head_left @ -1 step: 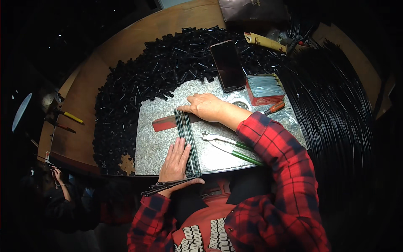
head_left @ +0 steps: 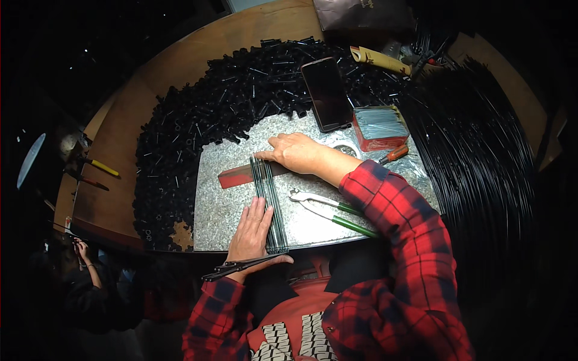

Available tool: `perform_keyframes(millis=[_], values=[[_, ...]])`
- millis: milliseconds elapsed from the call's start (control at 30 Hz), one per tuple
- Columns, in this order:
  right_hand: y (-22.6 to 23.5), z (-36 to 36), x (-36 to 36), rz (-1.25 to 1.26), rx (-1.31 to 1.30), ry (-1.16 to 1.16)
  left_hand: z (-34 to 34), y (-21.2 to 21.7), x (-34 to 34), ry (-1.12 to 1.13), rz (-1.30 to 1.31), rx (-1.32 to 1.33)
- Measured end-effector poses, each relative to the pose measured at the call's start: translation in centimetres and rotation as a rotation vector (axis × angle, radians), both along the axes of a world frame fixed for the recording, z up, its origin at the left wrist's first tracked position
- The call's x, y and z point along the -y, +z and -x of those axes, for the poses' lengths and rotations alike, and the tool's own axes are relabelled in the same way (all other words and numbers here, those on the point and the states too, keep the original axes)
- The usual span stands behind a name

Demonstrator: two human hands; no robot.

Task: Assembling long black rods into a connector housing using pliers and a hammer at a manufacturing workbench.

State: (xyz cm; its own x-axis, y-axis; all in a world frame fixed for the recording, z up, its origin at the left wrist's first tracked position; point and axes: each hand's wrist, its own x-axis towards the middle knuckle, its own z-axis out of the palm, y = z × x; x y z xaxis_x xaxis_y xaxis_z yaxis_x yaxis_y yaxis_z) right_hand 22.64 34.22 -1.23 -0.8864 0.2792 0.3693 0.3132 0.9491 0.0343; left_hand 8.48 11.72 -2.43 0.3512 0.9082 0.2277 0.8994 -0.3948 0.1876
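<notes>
A row of thin dark metal rods (head_left: 270,207) lies side by side on the speckled grey board (head_left: 223,216), across a red block (head_left: 236,177). My left hand (head_left: 250,234) lies along their left side near the lower ends, its fingers straight and together, the thumb stretched out below. Several black jointed strips (head_left: 238,268) fan out over the base of this hand. At the far ends of the rods, my right hand (head_left: 295,151) is bent, its fingertips closed on the tips; the undersides of its fingers are hidden. Green-handled pliers (head_left: 328,210) rest right of the rods.
A heap of small black parts (head_left: 198,114) curves round the board. A phone (head_left: 327,93), a red box of thin pale pins (head_left: 380,127) and an orange-handled tool (head_left: 394,154) lie behind my right arm. Long black rods (head_left: 475,144) fill the right side. Another person's hand (head_left: 81,248) shows far left.
</notes>
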Motion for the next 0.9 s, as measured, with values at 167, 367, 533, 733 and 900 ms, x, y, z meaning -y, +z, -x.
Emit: perform_keyframes(millis=[167,367,533,733,900], values=[[-0.17,0.03,-0.31,-0.019,-0.056,0.022,0.36,-0.29,-0.06,-0.016,-0.024,0.001],[-0.06,-0.46,-0.26,0.0,-0.06,0.047,0.18,-0.18,-0.12,-0.008,-0.009,-0.022],[-0.23,-0.24,-0.41,-0.027,-0.102,0.059,0.16,-0.02,-0.02,-0.003,-0.005,0.023],[-0.04,-0.24,-0.06,-0.061,-0.115,0.063,0.12,-0.15,-0.03,-0.002,-0.009,-0.005],[-0.29,0.04,0.02,-0.098,-0.102,0.055,0.04,-0.07,-0.1,-0.008,-0.014,0.009]])
